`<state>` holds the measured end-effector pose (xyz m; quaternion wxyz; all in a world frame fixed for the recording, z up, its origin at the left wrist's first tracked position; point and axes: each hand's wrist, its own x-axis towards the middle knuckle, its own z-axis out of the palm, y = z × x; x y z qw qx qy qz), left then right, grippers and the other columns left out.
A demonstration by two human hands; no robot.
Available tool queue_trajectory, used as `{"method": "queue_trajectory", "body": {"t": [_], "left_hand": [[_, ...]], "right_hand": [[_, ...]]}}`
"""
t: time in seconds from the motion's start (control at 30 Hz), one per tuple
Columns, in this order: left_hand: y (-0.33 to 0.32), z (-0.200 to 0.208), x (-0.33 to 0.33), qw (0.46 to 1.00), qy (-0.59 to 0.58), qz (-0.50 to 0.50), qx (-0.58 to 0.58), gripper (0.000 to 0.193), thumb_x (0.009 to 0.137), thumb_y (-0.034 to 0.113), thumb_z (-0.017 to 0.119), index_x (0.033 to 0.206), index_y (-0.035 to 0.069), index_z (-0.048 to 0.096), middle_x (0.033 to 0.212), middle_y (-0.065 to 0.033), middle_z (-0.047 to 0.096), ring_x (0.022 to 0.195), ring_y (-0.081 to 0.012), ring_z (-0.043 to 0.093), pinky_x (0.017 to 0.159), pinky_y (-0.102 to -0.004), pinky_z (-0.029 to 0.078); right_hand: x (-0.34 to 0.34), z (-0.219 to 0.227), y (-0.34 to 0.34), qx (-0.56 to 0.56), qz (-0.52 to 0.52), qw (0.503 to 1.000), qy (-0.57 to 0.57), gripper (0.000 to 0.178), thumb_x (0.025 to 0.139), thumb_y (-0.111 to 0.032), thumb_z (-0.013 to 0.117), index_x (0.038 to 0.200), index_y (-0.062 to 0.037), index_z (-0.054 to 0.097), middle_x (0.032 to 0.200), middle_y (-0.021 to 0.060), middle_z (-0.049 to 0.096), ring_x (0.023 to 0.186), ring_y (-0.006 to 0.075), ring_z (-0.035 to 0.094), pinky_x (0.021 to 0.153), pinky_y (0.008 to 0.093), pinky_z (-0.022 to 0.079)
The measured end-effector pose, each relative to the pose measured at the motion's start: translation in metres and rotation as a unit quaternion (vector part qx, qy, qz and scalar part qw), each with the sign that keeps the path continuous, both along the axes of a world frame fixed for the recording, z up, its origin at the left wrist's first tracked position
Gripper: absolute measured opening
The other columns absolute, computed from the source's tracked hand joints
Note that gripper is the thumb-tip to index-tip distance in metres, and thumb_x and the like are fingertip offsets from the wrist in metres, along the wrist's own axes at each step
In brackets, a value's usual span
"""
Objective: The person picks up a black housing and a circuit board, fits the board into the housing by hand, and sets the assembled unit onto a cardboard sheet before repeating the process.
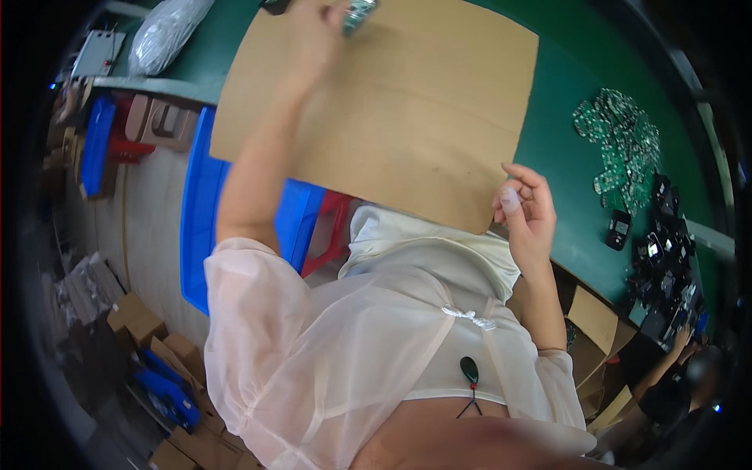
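Note:
My left arm reaches to the far left part of a brown cardboard sheet point(407, 117) on the green table. The left hand point(317, 27) is blurred; its fingers seem closed on a small green circuit board point(359, 14) with a silvery part, cut by the top edge. A black item point(274, 6) lies just left of that hand, only partly in view. At the sheet's near right corner is my right hand point(529, 215), fingers loosely curled and apart, with nothing visible in them. A whitish cover wraps its thumb tip.
Green circuit boards point(623, 145) lie heaped on the table point(556, 125) at right, beside a pile of black device housings point(666, 258). Blue bins point(200, 227) stand left below the table. A plastic-wrapped bundle point(166, 35) is far left. Another person's arm point(666, 364) shows at lower right.

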<state>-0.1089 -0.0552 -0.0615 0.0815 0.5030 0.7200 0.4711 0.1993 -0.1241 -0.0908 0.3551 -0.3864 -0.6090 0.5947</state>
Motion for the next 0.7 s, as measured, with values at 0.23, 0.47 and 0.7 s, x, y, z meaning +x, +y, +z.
{"method": "queue_trajectory", "body": {"t": [0.23, 0.47, 0.7], "left_hand": [[0.082, -0.052, -0.139, 0.905, 0.299, 0.144, -0.265, 0.039, 0.087, 0.037, 0.047, 0.100, 0.002, 0.057, 0.100, -0.0203, 0.061, 0.093, -0.0392, 0.057, 0.079, -0.0463, 0.046], [0.095, -0.061, -0.170, 0.864, 0.377, 0.214, -0.257, 0.036, 0.085, 0.042, 0.048, 0.100, 0.012, 0.062, 0.102, -0.0183, 0.059, 0.092, -0.0359, 0.058, 0.076, -0.0452, 0.048], [0.060, -0.020, -0.088, 0.911, 0.376, 0.169, -0.013, 0.030, 0.085, 0.038, 0.053, 0.103, 0.016, 0.061, 0.092, -0.0116, 0.056, 0.079, -0.0263, 0.058, 0.067, -0.0374, 0.047]], "right_hand": [[0.031, 0.006, -0.005, -0.042, -0.109, 0.993, -0.004, 0.022, 0.089, -0.007, 0.050, 0.110, -0.0005, 0.050, 0.077, 0.0015, 0.052, 0.063, 0.0053, 0.047, 0.053, 0.0171, 0.039], [0.086, 0.017, 0.026, 0.065, -0.263, 0.960, -0.067, 0.016, 0.088, -0.009, 0.053, 0.102, -0.0024, 0.056, 0.073, -0.0008, 0.053, 0.060, 0.0038, 0.046, 0.051, 0.0167, 0.037], [0.166, 0.036, 0.059, 0.258, -0.410, 0.697, -0.529, 0.033, 0.078, -0.033, 0.064, 0.102, -0.0108, 0.059, 0.085, 0.0032, 0.057, 0.073, 0.0174, 0.054, 0.060, 0.0318, 0.045]]}}
